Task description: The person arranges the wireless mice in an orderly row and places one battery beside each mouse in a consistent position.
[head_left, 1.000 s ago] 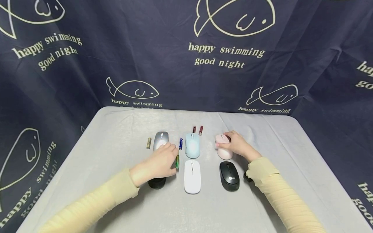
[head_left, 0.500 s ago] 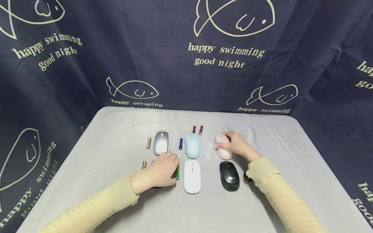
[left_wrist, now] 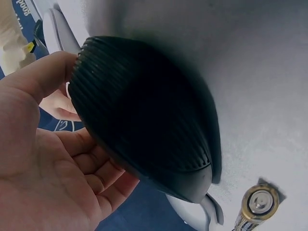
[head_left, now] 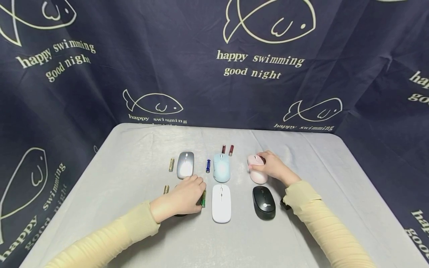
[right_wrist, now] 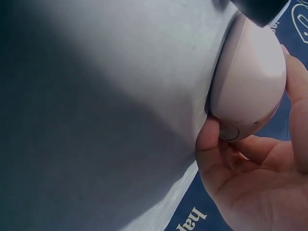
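My left hand (head_left: 187,195) rests over a black mouse, hiding most of it in the head view. Up close in the left wrist view, thumb and fingers grip the ribbed sides of this black mouse (left_wrist: 139,106). A green battery (head_left: 203,199) shows beside the left fingertips; whether they touch it I cannot tell. To the right, my right hand (head_left: 276,165) holds a pink mouse (head_left: 258,176) around its front and sides. In the right wrist view the pink mouse (right_wrist: 250,72) sits on the cloth, with thumb and fingers on either side.
A silver mouse (head_left: 185,165), light-blue mouse (head_left: 221,169), white mouse (head_left: 221,204) and second black mouse (head_left: 264,203) lie between the arms. Loose batteries include gold ones (head_left: 171,165) (head_left: 166,189), a blue one (head_left: 208,166) and two red ones (head_left: 231,150) (head_left: 223,149).
My left hand has shifted toward the near edge, uncovering the silver mouse and a gold battery. The green battery has shifted the same way. My right hand looks unchanged.
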Demonstrator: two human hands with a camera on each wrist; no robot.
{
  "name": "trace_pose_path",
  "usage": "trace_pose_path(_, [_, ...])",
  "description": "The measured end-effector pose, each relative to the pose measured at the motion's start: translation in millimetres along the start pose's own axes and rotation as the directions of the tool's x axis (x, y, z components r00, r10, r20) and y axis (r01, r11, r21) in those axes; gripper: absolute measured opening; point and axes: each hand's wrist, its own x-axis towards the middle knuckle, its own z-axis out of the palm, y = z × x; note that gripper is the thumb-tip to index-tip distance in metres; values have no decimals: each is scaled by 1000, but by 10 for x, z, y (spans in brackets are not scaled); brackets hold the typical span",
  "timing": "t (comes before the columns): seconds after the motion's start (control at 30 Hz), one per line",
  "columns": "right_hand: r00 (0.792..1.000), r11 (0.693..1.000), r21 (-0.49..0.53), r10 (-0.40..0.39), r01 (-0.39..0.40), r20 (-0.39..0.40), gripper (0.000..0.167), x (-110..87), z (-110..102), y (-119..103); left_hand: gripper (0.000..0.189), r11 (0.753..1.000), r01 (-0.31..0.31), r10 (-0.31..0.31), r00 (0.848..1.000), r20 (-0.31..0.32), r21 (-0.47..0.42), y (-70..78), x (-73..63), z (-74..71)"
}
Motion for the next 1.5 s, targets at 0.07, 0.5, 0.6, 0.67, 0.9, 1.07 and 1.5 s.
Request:
trace_pose_path(0.07, [1000,1000,0,-3,3,-2,76,-1,1,-1,54,1000,-2,2,1000,0,1,-5,1,5])
trace_pose_path(0.5, [1000,1000,3,-6,6,-7,75,2,11,4,51,1000,5,-5,1000,-25,-25,-53,58,-159])
trace_pose_path(0.6, [1000,1000,3,-4,5,-8,76,2,13,7,50,999,16,-18,999,-45,-40,-84,110,-222])
trace_pose_path(0.67, [1000,1000,4,-3,3,-8,76,2,13,9,52,998,23,-25,998,-52,-51,-102,151,-279])
trace_pose_path(0.9, [1000,1000,5,-1,1,-13,75,7,13,19,50,997,31,-36,996,-79,-66,-184,356,-514])
trace_pose_path(1.07, [1000,1000,-7,-4,4,-14,76,10,13,21,48,995,29,-39,994,-103,-94,-217,533,-654])
trace_pose_path(1.5, [1000,1000,-2,0,0,-4,77,16,17,35,44,997,44,-50,993,-111,-58,-300,1049,-731])
